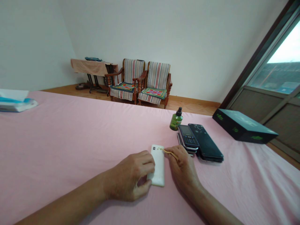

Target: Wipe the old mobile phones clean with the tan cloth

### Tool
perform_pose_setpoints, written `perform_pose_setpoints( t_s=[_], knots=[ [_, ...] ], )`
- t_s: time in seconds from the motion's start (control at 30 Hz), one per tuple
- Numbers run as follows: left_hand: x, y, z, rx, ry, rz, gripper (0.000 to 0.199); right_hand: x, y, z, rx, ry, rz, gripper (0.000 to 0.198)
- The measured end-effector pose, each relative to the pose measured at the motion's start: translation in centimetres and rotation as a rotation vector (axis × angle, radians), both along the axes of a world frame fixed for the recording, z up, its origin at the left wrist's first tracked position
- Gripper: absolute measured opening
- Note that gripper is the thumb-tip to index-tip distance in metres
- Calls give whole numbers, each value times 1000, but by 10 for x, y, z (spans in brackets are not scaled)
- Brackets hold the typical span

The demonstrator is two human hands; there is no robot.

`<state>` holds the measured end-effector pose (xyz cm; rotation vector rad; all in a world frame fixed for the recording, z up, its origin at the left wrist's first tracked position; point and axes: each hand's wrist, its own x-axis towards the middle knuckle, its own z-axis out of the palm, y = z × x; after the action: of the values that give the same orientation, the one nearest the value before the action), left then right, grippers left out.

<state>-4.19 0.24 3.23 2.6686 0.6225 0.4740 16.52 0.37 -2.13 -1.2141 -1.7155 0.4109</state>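
A white mobile phone (pixel 158 168) lies back side up on the pink cloth, its small camera near the top left corner. My left hand (pixel 131 175) grips the phone's left edge, fingers curled against the side and thumb at the lower corner. Small yellowish marks show beside the camera. My right hand (pixel 181 168) pinches a thin tan strip (pixel 172 153), whose tip touches the phone's upper right edge near those marks. Whether the strip is cloth or something stiffer, I cannot tell.
Right of my hand are a stack of phones with a keypad phone (pixel 188 137) on top and a stack of dark touchscreen phones (pixel 206 142). Behind stands a green spray bottle (pixel 176 120). A black box (pixel 243 125) is at right, a tissue pack (pixel 17 103) at far left.
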Motion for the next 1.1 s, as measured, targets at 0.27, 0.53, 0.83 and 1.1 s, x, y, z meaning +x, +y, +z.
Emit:
perform_pose_setpoints(
  t_s=[0.27, 0.53, 0.83, 1.1],
  knots=[
    [1, 3, -10, -13, -81, 24, 20, 0, 1, -7, 4, -32, 70, 25],
    [4, 4, -22, 25, -168, 58, 23, -11, -16, -4, -55, -51, 83, 26],
    [5, 6, -25, 44, -210, 49, 21, -15, -29, 8, 8, -38, 199, 24],
    [4, 5, -23, 29, -181, 63, 19, -7, -3, 1, 32, -18, 94, 27]
  ],
)
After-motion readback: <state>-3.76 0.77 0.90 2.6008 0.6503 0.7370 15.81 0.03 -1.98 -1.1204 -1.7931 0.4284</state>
